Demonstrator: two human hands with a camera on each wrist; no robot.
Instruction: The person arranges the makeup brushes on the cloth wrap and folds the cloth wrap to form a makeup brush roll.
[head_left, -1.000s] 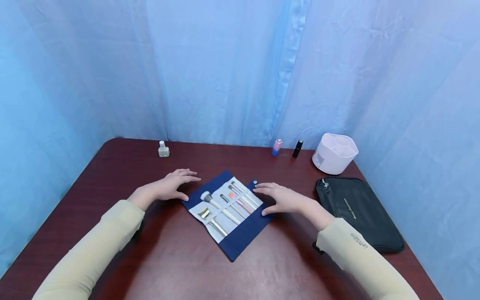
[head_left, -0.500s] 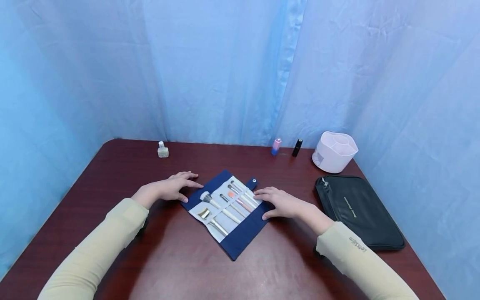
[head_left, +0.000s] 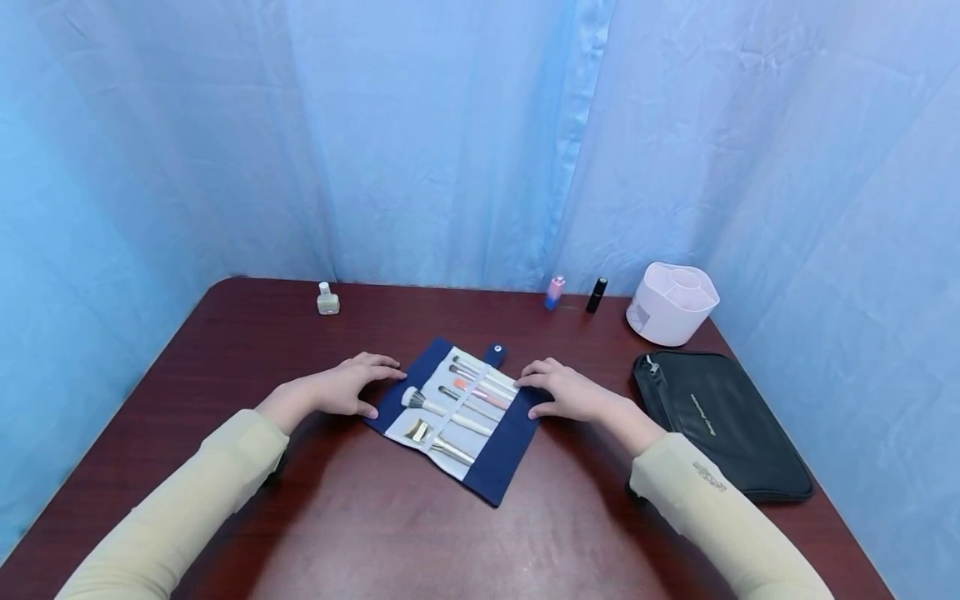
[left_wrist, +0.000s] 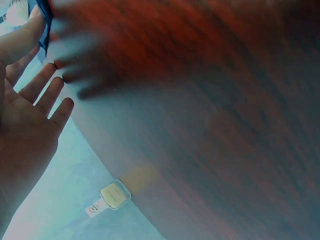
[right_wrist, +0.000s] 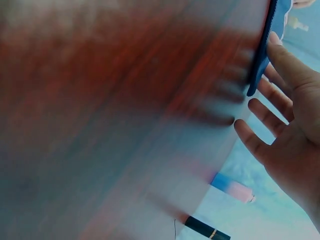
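A navy brush roll (head_left: 495, 467) lies unrolled in the middle of the dark red table (head_left: 360, 525), its pale inner panel holding several makeup brushes (head_left: 450, 400). My left hand (head_left: 351, 386) lies flat with straight fingers touching the roll's left edge. My right hand (head_left: 558, 389) lies flat against the roll's right edge, thumb at the navy cloth. In the right wrist view the right hand (right_wrist: 287, 120) shows spread fingers beside the navy edge (right_wrist: 261, 55). The left wrist view shows the left hand (left_wrist: 25, 120) with spread fingers.
A black zip pouch (head_left: 716, 425) lies at the right. Behind it stands a white organizer cup (head_left: 670, 304). A pink bottle (head_left: 554, 293), a black lipstick tube (head_left: 596, 296) and a small clear bottle (head_left: 327, 299) stand along the back edge before a blue curtain.
The brush roll has turned counter-clockwise and slid slightly toward the back, with both hands moving along its edges. The snap tab now sits further left.
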